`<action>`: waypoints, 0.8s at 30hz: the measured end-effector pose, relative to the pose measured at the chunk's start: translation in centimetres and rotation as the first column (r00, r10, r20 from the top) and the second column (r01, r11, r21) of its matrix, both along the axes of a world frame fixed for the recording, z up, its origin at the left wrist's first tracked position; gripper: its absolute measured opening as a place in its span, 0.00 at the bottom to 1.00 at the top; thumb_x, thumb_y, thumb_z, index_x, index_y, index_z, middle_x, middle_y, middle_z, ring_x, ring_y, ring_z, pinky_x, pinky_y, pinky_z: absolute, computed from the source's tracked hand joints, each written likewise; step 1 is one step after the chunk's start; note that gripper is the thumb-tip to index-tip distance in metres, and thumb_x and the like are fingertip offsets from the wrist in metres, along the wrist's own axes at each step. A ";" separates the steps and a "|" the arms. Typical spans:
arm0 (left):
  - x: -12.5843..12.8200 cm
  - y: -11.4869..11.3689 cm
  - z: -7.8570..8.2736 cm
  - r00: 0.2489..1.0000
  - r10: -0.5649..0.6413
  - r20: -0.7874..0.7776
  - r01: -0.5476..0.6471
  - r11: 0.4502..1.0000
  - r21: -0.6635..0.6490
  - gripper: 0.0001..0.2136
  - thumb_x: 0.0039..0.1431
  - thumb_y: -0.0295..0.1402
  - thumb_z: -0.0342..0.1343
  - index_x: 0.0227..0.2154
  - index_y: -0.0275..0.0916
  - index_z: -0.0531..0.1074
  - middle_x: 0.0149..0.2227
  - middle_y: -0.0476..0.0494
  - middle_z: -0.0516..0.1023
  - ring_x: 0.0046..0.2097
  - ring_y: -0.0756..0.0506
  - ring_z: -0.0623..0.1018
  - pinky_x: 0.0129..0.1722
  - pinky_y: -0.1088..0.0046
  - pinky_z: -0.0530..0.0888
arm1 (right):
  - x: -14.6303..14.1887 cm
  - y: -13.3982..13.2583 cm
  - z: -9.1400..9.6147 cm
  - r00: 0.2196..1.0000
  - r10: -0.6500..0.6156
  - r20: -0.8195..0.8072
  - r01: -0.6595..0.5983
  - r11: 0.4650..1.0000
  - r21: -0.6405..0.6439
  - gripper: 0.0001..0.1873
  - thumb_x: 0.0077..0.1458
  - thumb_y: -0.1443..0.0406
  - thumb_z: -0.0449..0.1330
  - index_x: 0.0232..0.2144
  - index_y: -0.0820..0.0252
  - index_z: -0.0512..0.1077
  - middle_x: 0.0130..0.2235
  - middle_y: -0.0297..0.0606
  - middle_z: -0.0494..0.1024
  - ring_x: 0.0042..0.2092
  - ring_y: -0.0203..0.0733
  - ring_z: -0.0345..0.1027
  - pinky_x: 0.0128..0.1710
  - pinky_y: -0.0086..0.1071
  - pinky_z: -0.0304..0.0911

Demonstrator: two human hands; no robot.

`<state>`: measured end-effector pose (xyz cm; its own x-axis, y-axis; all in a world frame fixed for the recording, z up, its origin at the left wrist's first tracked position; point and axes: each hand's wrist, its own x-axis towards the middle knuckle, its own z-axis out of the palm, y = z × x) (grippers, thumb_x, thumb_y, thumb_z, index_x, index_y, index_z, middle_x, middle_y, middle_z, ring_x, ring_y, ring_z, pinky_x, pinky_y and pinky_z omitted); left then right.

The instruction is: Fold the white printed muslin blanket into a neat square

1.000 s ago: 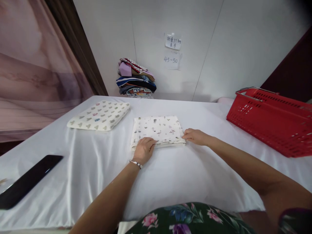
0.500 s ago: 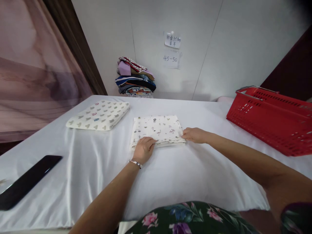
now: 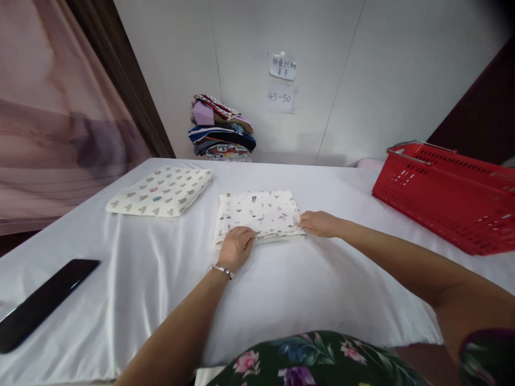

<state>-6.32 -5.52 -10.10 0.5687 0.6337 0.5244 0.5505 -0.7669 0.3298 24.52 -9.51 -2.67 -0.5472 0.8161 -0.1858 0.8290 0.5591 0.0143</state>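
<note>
A white cloth (image 3: 257,209) with small scattered prints lies folded into a flat rectangle in front of me. Its layers show along the near edge. My left hand (image 3: 236,246), with a bracelet at the wrist, has its fingers curled over that near edge, left of the middle. At the near right corner, my right hand (image 3: 317,222) pinches the folded layers between closed fingers. Off to the left lies a second folded cloth (image 3: 164,190), cream with grey mouse-head shapes and a few coloured ones; neither hand touches it.
All this lies on a white-covered table (image 3: 322,295). A black phone-like slab (image 3: 44,300) is at the left front. The red plastic basket (image 3: 442,198) stands at the right. Behind the table, a stack of folded fabrics (image 3: 223,128) leans near the wall with two paper notes (image 3: 281,80).
The view has shifted very slightly. Both hands keep the same hold on the printed cloth, and nothing else has visibly moved.
</note>
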 end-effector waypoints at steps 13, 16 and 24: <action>0.0 -0.1 0.1 1.000 -0.005 -0.008 0.005 1.000 -0.005 0.10 0.58 0.28 0.48 0.38 0.41 0.73 0.39 0.44 0.75 0.42 0.44 0.71 0.43 0.64 0.68 | 1.2 -1.1 -1.3 0.992 0.124 0.023 -0.126 0.981 0.144 0.15 0.56 0.71 0.46 0.40 0.58 0.69 0.40 0.41 0.71 0.43 0.41 0.59 0.31 0.30 0.54; 0.0 0.0 0.1 1.000 -0.009 0.003 0.009 1.000 0.007 0.10 0.58 0.28 0.47 0.38 0.41 0.73 0.38 0.44 0.75 0.42 0.45 0.71 0.43 0.64 0.68 | 1.1 -1.1 -1.1 0.990 0.134 0.052 -0.141 0.980 0.141 0.13 0.55 0.71 0.47 0.40 0.59 0.69 0.39 0.41 0.71 0.42 0.42 0.59 0.30 0.30 0.54; 0.0 0.0 0.1 1.000 -0.015 0.004 0.015 1.000 0.013 0.10 0.59 0.28 0.47 0.38 0.41 0.73 0.39 0.44 0.75 0.42 0.45 0.71 0.43 0.64 0.68 | 1.2 -0.8 -1.9 0.987 0.143 0.074 -0.155 0.968 0.197 0.10 0.58 0.68 0.47 0.36 0.60 0.68 0.38 0.40 0.70 0.42 0.41 0.58 0.29 0.30 0.51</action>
